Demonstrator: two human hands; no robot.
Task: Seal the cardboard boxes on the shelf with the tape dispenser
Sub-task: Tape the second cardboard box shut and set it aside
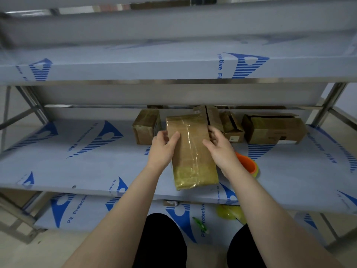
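A long flat cardboard box (191, 151) with clear tape running down its top lies on the middle shelf (87, 171), near the front edge. My left hand (164, 147) grips its left side, thumb on top. My right hand (220, 147) grips its right side. An orange tape dispenser (248, 164) lies on the shelf just right of my right wrist, partly hidden by it. Several more cardboard boxes stand behind: a small taped one (146, 128) at the left, a cluster (228, 124) in the middle and a larger open-flapped one (274, 128) at the right.
The shelf above (135, 66) overhangs close over the boxes. Metal uprights (328, 101) stand at both ends. On the lower shelf lie a yellow-green tape roll (229, 211) and a green item (201, 225). My dark trouser legs are at the bottom.
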